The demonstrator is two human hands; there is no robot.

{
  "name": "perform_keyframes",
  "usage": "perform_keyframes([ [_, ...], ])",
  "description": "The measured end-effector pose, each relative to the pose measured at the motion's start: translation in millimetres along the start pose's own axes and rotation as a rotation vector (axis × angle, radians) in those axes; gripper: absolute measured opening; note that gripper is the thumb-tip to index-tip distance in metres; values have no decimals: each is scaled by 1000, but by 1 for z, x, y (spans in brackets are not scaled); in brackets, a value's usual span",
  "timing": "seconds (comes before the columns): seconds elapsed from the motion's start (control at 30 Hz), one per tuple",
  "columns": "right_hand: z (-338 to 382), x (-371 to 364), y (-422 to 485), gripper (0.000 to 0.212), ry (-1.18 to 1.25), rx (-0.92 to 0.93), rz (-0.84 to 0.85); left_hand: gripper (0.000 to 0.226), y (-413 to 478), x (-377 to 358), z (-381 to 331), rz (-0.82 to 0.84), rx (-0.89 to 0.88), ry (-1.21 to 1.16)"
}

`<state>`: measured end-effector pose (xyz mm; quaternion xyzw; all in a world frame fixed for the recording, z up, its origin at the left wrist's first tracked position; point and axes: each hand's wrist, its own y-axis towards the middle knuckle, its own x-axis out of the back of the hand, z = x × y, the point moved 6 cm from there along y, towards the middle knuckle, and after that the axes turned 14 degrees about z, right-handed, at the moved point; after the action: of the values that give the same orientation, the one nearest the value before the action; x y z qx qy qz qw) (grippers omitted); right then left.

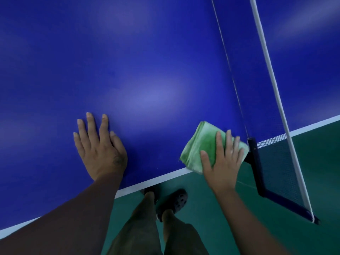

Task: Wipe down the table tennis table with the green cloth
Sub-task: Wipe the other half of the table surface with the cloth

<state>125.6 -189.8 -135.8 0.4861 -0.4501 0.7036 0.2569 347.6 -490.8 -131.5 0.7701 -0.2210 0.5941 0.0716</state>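
Green cloth (204, 150) lies folded into a thick pad at the lower right of the frame. It sits on the blue surface (128, 61) at its near edge, just beside the dark net post (254, 157). It is close to square. Its slightly longer side seems to run from upper left down to the right, toward the post, and its stacked folds face the upper left. Its lowest corner reaches over the white edge line (156, 178).

The right hand (222, 162) presses flat on the cloth with the fingers straight and spread, not curled round it. The palm and fingers hide the lower right part of the cloth. The corner nearest the post is blurred, so I cannot tell whether cloth and post touch.

The left hand (100, 150) rests well apart from it at the lower centre-left, palm down on the bare surface. Its fingers are spread and point up the frame, and it holds nothing.

The net (276, 162) runs from the top right down to the lower right, with a white band along its top. Its mesh is hard to make out against the green floor (312, 172).

Below the surface's edge are the person's legs and a dark shoe (174, 201). A second shoe is mostly hidden under the edge. Both forearms are cut off by the bottom of the frame, and the surface runs out of the frame at the top and left.
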Motion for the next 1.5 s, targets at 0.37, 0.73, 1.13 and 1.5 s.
perform_keyframes([
  [0.37,52,30,85,82,28,-95,-30,52,-2,-1,0,-37,-10,36],
  [0.73,94,-24,-25,80,-126,553,12,52,-2,-1,-3,-54,-17,3],
  [1.13,48,36,92,82,-53,103,21,56,-4,0,-5,8,11,10],
  [1.5,58,-20,-33,77,-103,599,-48,56,-3,-2,-4,21,27,6],
])
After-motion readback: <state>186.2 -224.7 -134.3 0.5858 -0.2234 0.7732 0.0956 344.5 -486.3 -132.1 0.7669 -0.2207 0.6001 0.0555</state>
